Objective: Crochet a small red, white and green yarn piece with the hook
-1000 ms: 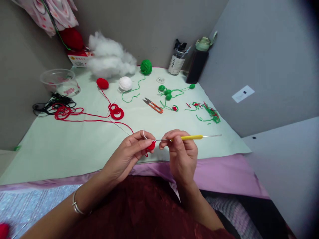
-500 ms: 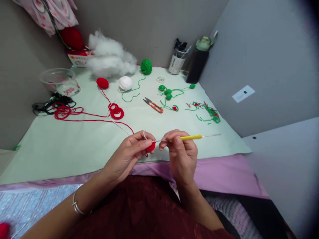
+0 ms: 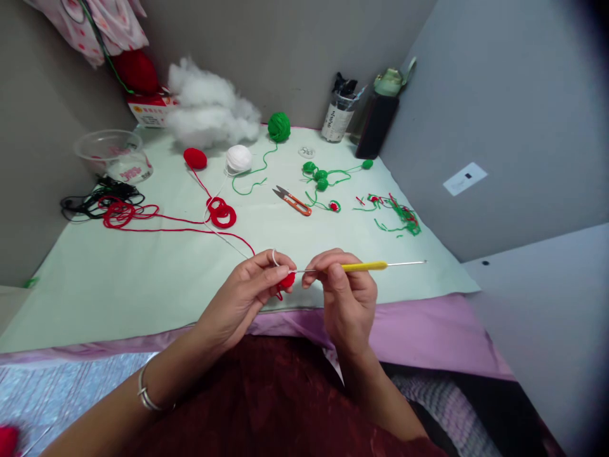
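Observation:
My left hand [image 3: 259, 282] pinches a small red crochet piece [image 3: 288, 279] between thumb and fingers. White yarn [image 3: 275, 256] loops over its index finger, and a red strand hangs below the piece. My right hand [image 3: 345, 289] is closed around the yellow handle of a double-ended crochet hook [image 3: 365, 266]. The hook's left metal end reaches the top edge of the red piece at my left fingertips; its exact tip is hidden there. The other metal end points right. From my left hand, red and white strands run back over the table to a white yarn ball [image 3: 238, 158] and red yarn [image 3: 221, 212].
Orange-handled thread snips [image 3: 292, 200] lie beyond my hands. Green crocheted balls [image 3: 321, 179] and yarn scraps [image 3: 404, 216] are to the right. Farther back stand a green yarn ball [image 3: 279, 127], white stuffing [image 3: 209, 108], a clear tub [image 3: 114, 155], a pen cup [image 3: 338, 117] and a bottle [image 3: 378, 117].
The crochet hook's right end has shifted slightly right and down, and its shaft lies a little differently at the red piece. Both hands stay almost in place.

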`<control>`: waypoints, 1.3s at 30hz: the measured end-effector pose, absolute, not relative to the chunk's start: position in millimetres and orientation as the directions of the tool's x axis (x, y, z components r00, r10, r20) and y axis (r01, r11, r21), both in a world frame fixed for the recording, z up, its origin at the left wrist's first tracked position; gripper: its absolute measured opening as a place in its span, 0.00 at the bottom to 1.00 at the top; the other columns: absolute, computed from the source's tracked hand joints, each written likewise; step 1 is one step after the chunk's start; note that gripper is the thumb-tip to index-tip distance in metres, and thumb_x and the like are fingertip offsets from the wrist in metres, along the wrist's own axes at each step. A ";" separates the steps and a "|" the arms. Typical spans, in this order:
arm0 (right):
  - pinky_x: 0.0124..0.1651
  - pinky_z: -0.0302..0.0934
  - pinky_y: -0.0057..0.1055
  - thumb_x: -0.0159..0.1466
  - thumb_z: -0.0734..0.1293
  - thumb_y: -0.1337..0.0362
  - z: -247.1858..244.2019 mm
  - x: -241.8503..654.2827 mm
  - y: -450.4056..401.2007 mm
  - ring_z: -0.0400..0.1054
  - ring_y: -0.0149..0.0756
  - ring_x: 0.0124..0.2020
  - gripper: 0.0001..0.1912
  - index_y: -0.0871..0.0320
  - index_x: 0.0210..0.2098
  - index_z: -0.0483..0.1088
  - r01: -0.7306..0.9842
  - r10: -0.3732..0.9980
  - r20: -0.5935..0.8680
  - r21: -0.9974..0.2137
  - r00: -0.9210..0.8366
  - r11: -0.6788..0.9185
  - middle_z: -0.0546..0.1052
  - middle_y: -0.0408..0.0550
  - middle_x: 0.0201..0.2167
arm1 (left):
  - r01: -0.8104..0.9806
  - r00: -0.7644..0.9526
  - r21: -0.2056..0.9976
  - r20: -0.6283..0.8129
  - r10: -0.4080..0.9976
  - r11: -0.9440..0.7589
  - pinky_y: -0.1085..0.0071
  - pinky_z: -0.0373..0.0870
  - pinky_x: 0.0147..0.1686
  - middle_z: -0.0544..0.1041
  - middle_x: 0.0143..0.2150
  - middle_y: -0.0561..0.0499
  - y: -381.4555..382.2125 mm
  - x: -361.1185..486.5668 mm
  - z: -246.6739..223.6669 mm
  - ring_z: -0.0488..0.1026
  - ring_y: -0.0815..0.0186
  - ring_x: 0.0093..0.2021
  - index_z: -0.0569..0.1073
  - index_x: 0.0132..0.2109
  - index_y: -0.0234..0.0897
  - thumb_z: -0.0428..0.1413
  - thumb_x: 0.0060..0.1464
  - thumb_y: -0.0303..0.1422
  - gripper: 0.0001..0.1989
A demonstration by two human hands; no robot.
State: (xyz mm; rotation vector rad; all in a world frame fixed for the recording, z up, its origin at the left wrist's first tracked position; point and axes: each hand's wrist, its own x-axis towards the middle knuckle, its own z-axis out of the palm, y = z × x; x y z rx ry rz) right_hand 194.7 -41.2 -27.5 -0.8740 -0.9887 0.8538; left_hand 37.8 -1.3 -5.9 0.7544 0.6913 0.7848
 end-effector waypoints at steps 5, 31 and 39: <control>0.36 0.67 0.35 0.73 0.67 0.61 -26.5 192.0 -42.0 0.73 0.33 0.30 0.09 0.53 0.38 0.78 -0.101 0.867 0.379 -0.897 0.325 0.430 0.77 0.43 0.32 | -0.331 0.491 0.822 -0.271 0.828 0.464 0.71 0.62 0.36 0.75 0.33 0.53 -1.8 38.6 -6.2 0.69 0.67 0.34 0.78 0.36 0.38 0.67 0.58 0.37 0.08; 0.35 0.71 0.34 0.73 0.68 0.59 -27.9 189.5 -40.4 0.73 0.33 0.30 0.09 0.51 0.39 0.80 -0.163 0.889 0.325 -0.906 0.322 0.390 0.78 0.43 0.33 | -0.307 0.430 0.897 -0.166 0.887 0.317 0.69 0.70 0.42 0.81 0.36 0.51 -5.9 37.9 -6.8 0.77 0.64 0.38 0.82 0.40 0.39 0.70 0.55 0.34 0.07; 0.45 0.75 0.42 0.67 0.73 0.70 -50.9 182.7 -47.2 0.77 0.42 0.45 0.25 0.35 0.57 0.78 0.502 0.650 0.737 -0.640 0.185 0.582 0.81 0.47 0.46 | -0.421 0.417 0.814 -0.219 0.882 0.401 0.74 0.70 0.43 0.78 0.35 0.55 -10.2 43.3 -9.6 0.74 0.69 0.38 0.79 0.61 0.43 0.71 0.55 0.32 0.27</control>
